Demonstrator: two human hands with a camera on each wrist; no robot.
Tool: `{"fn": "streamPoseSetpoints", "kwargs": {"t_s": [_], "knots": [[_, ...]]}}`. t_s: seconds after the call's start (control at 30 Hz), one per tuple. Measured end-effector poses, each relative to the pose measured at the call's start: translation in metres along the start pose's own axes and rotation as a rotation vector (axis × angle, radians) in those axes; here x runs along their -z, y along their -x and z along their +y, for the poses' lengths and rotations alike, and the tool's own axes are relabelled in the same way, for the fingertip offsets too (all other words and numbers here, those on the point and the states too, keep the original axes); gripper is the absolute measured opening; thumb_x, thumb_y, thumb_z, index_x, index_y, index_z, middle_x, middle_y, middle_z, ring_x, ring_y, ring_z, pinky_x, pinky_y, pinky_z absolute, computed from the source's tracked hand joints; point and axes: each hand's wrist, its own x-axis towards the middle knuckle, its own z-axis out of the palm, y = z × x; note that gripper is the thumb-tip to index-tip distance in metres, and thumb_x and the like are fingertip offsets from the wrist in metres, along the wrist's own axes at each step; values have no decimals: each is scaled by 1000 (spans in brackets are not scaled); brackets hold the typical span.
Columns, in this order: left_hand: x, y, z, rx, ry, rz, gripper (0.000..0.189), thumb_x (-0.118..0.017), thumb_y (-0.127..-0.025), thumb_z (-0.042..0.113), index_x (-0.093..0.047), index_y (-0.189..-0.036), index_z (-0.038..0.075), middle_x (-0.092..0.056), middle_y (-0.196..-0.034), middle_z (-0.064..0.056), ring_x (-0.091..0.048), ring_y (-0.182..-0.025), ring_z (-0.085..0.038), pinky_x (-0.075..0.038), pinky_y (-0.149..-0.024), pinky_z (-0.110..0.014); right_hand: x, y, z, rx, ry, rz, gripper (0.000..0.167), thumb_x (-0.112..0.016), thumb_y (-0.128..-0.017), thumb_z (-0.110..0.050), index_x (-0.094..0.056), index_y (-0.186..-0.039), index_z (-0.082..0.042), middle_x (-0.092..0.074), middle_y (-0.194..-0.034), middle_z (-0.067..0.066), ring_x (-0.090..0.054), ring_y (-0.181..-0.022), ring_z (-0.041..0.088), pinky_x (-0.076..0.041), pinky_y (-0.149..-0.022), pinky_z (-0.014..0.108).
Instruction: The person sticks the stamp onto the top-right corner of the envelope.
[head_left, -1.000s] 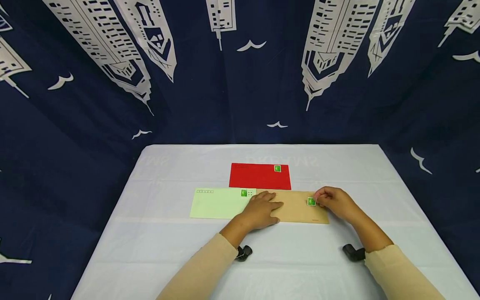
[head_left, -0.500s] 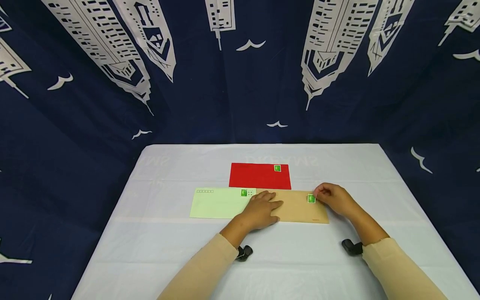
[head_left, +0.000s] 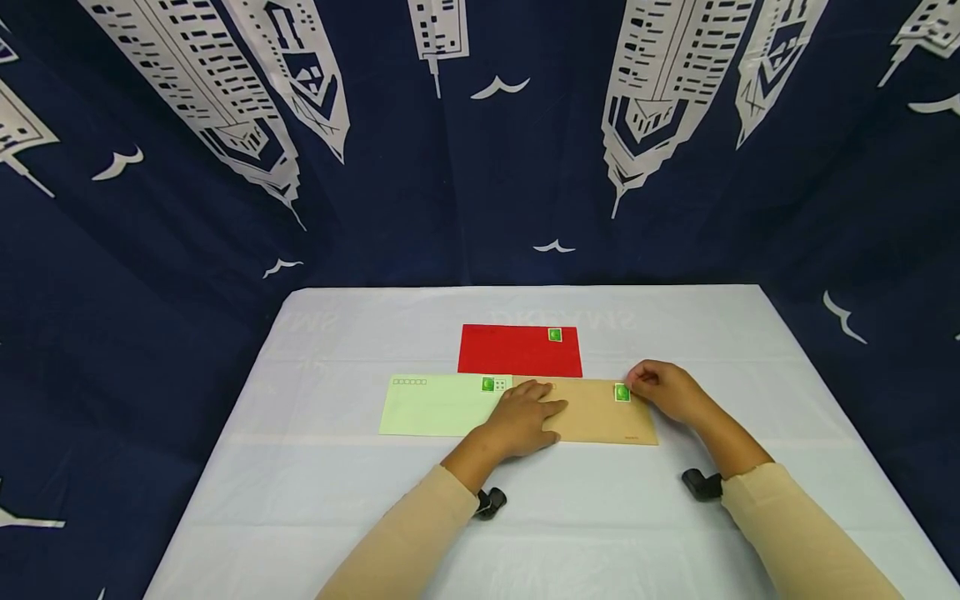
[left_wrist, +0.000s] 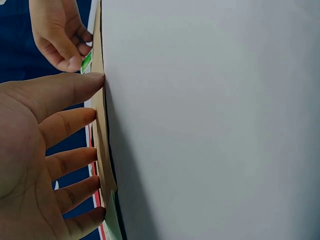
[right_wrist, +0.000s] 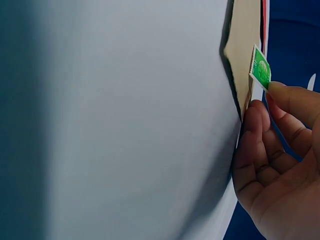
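Observation:
A brown envelope (head_left: 600, 421) lies on the white table. My left hand (head_left: 521, 423) rests on its left part with fingers spread; in the left wrist view, the fingertips (left_wrist: 91, 155) press on the paper. At the envelope's upper right corner, my right hand (head_left: 666, 392) pinches a small green stamp (right_wrist: 261, 69) by its edge between thumb and finger. The right wrist view shows the stamp tilted up by the envelope's surface; whether its far edge touches the paper I cannot tell.
A light green envelope (head_left: 435, 408) with a green stamp lies at the left, meeting the brown one. Behind them is a red envelope (head_left: 517, 354), also bearing a green stamp. A dark blue printed cloth (head_left: 465, 192) hangs behind the table (head_left: 300, 492).
My right hand has moved slightly away from me with the stamp, toward the brown envelope's top edge. The left hand has stayed in place on the envelope.

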Motion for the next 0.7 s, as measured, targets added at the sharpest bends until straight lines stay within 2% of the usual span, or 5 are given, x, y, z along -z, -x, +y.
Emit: {"fn": "streamPoseSetpoints", "kwargs": {"t_s": [0.43,0.7], "knots": [[4,2,1,9,15,-18,58,-63,-98,41,-46,-153,31,-36,-164,0,-28,-154,-23,-28,-125,-44,0,-6,0,19,-15,-9,11,-63,-99,-12,-68,-102,-3,-63,-89,6,-54,-81,14,-47,-69,20],[5,4,2,15,18,-27,58,-62,-98,42,-45,-153,33,-34,-165,1,-25,-156,-23,-26,-126,-44,1,-7,-2,-9,-14,-28,13,-63,-100,-14,-68,-102,-2,-63,-90,6,-54,-83,15,-47,-71,23]]}}
